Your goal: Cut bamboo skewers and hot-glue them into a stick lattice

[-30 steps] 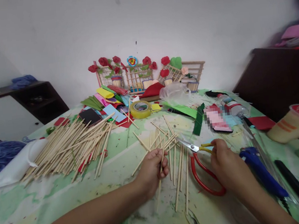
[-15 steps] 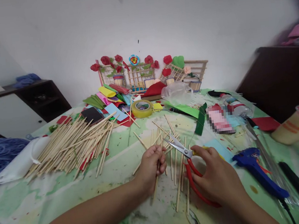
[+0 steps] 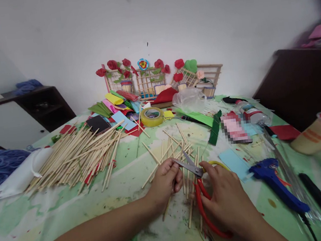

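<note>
The green-and-white patterned tablecloth [image 3: 72,208] spreads wide, and on its left sprawls a big heap of pale wooden sticks [image 3: 77,157]! Over on the right lies a blue plastic glue gun [image 3: 282,187], cord [image 3: 307,223] trailing toward the near edge. Near centre, here's the right hand [image 3: 227,194], gripping metal scissors with red and yellow handles [image 3: 198,171], the blades [image 3: 184,164] parted. Just to the left, the left hand [image 3: 165,180] is closed round a thin pale wooden stick [image 3: 166,209], its lower end poking out below the fist. One blade reaches right to that hand; whether it touches the stick, there's no telling from this angle.
</note>
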The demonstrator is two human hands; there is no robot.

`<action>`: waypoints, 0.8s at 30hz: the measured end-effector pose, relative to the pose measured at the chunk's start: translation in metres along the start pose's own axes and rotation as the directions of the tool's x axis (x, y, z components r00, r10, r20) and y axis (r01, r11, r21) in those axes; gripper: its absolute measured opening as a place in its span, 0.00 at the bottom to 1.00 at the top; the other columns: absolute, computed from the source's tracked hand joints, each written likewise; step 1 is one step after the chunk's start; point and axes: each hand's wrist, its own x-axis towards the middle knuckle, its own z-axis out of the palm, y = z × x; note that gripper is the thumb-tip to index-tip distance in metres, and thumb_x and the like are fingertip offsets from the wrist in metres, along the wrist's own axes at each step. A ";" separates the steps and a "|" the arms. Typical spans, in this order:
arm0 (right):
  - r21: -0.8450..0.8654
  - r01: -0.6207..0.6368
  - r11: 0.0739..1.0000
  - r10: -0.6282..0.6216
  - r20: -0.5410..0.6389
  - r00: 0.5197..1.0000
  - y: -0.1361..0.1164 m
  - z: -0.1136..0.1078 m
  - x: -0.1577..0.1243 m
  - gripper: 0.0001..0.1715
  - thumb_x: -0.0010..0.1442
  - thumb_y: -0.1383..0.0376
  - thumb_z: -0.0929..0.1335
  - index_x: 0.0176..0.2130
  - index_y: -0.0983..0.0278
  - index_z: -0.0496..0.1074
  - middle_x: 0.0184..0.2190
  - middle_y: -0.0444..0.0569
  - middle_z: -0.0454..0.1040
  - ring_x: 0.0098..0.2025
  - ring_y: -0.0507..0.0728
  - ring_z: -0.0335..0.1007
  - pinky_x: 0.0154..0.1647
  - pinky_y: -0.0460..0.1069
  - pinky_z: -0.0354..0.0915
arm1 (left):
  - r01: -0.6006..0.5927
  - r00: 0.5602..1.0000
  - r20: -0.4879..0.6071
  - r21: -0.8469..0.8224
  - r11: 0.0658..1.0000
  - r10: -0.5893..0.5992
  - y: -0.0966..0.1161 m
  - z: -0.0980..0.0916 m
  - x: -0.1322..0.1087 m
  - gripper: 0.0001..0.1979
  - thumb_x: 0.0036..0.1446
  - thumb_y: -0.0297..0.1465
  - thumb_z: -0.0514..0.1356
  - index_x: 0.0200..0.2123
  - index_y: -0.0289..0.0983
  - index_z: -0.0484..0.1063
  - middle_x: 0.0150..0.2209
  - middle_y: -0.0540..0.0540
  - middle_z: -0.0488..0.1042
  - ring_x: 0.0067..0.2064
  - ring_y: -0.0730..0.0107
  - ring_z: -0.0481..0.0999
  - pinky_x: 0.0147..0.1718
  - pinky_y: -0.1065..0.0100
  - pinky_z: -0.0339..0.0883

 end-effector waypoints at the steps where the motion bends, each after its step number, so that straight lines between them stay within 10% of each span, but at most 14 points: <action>1: -0.009 -0.006 1.000 0.006 -0.005 1.000 0.000 0.000 0.000 0.32 0.51 0.57 0.66 0.54 0.63 0.59 0.37 0.52 0.67 0.43 0.63 0.63 0.44 0.57 0.56 | 0.006 1.000 -0.003 0.012 1.000 -0.006 0.000 0.000 0.000 0.08 0.57 0.34 0.52 0.30 0.37 0.58 0.18 0.58 0.58 0.14 0.85 0.54 0.12 0.79 0.41; 24: 0.002 -0.077 0.997 0.077 -0.014 0.997 0.009 -0.010 0.011 0.29 0.52 0.53 0.65 0.49 0.65 0.62 0.32 0.51 0.67 0.37 0.61 0.65 0.36 0.52 0.58 | 0.029 1.000 0.010 -0.008 1.000 -0.029 0.003 0.010 -0.005 0.10 0.57 0.37 0.53 0.31 0.35 0.62 0.19 0.58 0.57 0.15 0.86 0.51 0.15 0.77 0.40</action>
